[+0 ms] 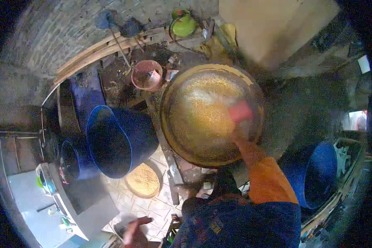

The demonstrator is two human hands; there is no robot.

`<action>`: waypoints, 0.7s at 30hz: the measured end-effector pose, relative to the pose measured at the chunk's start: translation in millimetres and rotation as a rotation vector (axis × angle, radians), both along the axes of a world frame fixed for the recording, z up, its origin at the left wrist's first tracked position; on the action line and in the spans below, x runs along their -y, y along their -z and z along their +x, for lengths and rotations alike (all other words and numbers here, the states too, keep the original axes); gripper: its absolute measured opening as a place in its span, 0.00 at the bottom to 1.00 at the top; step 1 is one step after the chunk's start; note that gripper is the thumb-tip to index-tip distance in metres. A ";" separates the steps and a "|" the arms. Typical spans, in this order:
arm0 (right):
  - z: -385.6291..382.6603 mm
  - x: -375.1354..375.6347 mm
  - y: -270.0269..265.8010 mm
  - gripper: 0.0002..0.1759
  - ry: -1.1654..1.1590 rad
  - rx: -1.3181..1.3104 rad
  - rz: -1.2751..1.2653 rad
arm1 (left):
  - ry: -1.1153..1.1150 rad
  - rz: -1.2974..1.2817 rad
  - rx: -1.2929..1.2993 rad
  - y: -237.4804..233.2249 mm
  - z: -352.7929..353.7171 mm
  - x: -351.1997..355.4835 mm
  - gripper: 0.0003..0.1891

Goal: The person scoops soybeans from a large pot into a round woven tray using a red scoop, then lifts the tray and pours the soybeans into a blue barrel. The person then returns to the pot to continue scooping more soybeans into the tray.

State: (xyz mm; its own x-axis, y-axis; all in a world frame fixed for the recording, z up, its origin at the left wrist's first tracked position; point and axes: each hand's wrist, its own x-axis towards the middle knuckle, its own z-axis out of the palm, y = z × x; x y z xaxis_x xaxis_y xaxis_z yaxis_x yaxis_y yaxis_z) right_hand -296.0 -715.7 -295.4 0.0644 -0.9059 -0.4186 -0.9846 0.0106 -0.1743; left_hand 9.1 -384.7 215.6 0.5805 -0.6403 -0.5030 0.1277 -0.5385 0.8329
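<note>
Dark shirt (239,225) nearest cam. R hand (242,137), orange sleeve (273,180): fingers blurred, apparently wrapped round red tool (240,111), R side of big pan (219,67) w/ grain (200,118). Tool prob. light, stiff; grip near end. L hand (135,233), near L: fingers spread.

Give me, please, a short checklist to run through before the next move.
1. Right hand holding the red tool: ok, though blurred.
2. Red tool away from the pan: not ok; it shows within the rim.
3. Grain in the pan: ok, spread across it.
4. Left hand clear of the pan: ok, low at the picture's left.
5. Flame under the pan: cannot tell, underside hidden.
6. Blue barrel clear of the pan: cannot tell; they look close.
</note>
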 end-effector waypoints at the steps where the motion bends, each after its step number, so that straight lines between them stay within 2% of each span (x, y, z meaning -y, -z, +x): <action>1: -3.7 -3.0 9.2 0.18 0.029 0.003 -0.003 | 0.001 -0.095 0.029 27.8 -12.5 -3.3 0.42; 2: -3.9 -6.6 19.3 0.18 0.054 0.003 -0.005 | -0.001 -0.185 0.057 56.2 -27.9 -7.7 0.42; 4: 8.5 -19.8 39.6 0.16 0.096 -0.006 -0.031 | 0.173 0.042 -0.054 99.4 -35.4 -29.3 0.42; 6: 37.8 -34.6 56.6 0.15 0.128 -0.007 -0.079 | 0.171 0.352 -0.190 145.9 -44.9 -74.1 0.37; 8: 70.6 -46.3 67.0 0.14 0.151 0.013 -0.093 | 0.167 0.689 -0.327 200.1 -48.2 -154.0 0.32; 12: 119.1 -60.4 71.6 0.12 0.126 0.153 0.090 | 0.051 0.808 -0.305 220.8 -91.2 -201.4 0.30; 16: 154.5 -72.3 67.5 0.10 0.123 0.324 0.316 | -0.030 0.830 -0.271 222.7 -116.2 -213.4 0.28; 21: 188.2 -83.0 47.6 0.10 0.275 0.623 0.603 | -0.079 0.803 -0.213 223.2 -129.0 -215.5 0.26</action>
